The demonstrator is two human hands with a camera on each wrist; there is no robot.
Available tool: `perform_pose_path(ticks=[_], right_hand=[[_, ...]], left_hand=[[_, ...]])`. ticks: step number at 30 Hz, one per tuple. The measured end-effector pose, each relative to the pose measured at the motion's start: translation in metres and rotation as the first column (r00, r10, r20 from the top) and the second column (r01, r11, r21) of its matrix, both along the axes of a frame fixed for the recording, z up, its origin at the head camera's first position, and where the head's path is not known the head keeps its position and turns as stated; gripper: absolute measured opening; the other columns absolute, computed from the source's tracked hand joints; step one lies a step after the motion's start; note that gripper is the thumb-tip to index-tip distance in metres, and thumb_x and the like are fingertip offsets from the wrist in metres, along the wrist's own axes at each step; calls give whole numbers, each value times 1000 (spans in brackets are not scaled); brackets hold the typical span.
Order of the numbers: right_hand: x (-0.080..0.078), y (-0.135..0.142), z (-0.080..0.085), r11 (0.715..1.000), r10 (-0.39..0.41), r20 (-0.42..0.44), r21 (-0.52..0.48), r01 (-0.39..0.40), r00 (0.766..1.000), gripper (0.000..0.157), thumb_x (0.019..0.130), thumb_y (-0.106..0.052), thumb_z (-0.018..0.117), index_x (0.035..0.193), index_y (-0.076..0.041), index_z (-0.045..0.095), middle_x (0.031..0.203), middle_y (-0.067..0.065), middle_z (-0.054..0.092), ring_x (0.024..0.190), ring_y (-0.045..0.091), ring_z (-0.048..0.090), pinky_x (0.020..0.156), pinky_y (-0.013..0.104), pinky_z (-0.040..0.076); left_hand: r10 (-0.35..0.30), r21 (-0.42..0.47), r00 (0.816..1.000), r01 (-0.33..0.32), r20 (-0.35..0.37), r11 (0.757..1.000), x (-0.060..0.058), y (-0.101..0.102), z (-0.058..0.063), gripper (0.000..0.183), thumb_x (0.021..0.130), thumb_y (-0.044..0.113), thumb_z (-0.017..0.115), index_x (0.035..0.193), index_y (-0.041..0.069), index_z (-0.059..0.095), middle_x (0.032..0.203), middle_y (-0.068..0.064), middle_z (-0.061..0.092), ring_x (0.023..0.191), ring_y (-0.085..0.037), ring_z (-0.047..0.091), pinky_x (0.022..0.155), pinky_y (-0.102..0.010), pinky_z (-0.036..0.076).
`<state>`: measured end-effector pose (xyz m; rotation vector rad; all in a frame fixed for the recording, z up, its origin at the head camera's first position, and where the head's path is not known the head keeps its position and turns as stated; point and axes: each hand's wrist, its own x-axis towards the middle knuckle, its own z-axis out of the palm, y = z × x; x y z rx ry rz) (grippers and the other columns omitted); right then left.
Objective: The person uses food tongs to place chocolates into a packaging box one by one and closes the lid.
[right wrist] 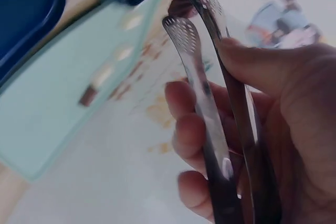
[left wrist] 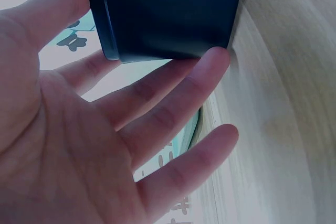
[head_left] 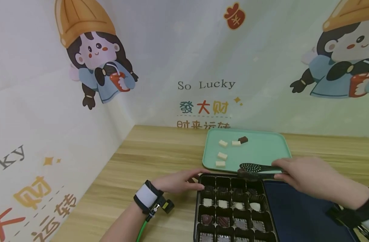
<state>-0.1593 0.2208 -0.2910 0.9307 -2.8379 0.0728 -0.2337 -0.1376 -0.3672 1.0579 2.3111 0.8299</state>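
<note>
My right hand (head_left: 311,178) grips metal tongs (right wrist: 210,103) with perforated tips. A dark brown chocolate (right wrist: 181,6) sits between those tips, over the far edge of a black compartment box (head_left: 237,198). My left hand (head_left: 178,181) touches the box's far left corner, its fingers (left wrist: 173,114) spread and mostly straight, the thumb against one side. Inside the box, the second row from the back holds white chocolates (head_left: 223,204). Two dark chocolates (head_left: 206,219) lie at the left of the third row. The back row's contents are too dark to tell.
Behind the box lies a mint-green tray (head_left: 263,148) with several white pieces (head_left: 222,155) and one brown piece (head_left: 243,139). A dark blue tray (head_left: 299,211) is right of the box. A printed cloth (head_left: 160,67) hangs behind the wooden table (head_left: 136,161).
</note>
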Motion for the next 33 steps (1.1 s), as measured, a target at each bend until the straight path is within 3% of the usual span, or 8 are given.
perform_pose_path(ticks=[6,12,18,23,28,30,33], right_hand=[[37,-6,-1,999,42,159,26,-47,986,35,86,-43,55,108,-16,59,91,-9,60,64,-2,51,51,24,43],[46,-18,0,984,100,202,126,-127,974,31,83,-43,58,102,-19,60,83,-13,54,62,0,48,48,23,40],[46,-38,2,922,226,64,309,-235,972,23,80,-43,60,86,-21,60,68,-14,40,55,1,36,45,18,33],[46,-63,5,857,268,-45,467,-217,962,19,81,-36,63,70,-22,56,60,-10,35,50,5,31,44,20,25],[47,-89,7,826,295,-125,531,-187,947,43,80,-20,66,51,-25,34,52,-8,18,48,8,12,47,27,12],[48,-96,6,824,306,-137,535,-189,942,50,81,-20,65,51,-25,25,53,-7,11,52,11,7,50,28,11],[47,-102,5,809,328,-153,555,-193,932,49,84,-23,62,55,-26,22,57,-6,9,56,13,6,54,31,12]], left_hand=[[-9,-13,1000,9,-5,1000,-2,1,3,52,92,44,46,140,31,29,134,-2,42,118,-13,41,92,-30,36],[-11,-16,1000,11,-18,1000,-3,1,3,53,92,44,47,140,30,29,134,-3,42,118,-14,41,91,-29,36],[3,-26,1000,-3,-3,1000,-1,0,2,52,91,44,47,139,33,29,133,-2,44,117,-13,42,89,-30,38],[24,-29,1000,-24,-3,999,0,-1,2,53,91,45,47,140,33,29,133,-1,43,117,-15,42,90,-31,37],[26,-20,1000,-26,12,999,-1,-1,0,54,91,45,47,141,31,29,134,-1,42,118,-15,41,90,-32,37],[24,-13,1000,-24,17,1000,-2,-1,-1,54,91,45,46,141,32,28,135,-1,42,118,-15,41,90,-31,37],[18,-2,999,-18,26,1000,-3,0,-1,53,92,45,46,140,33,28,135,-1,41,119,-15,40,90,-32,38]])
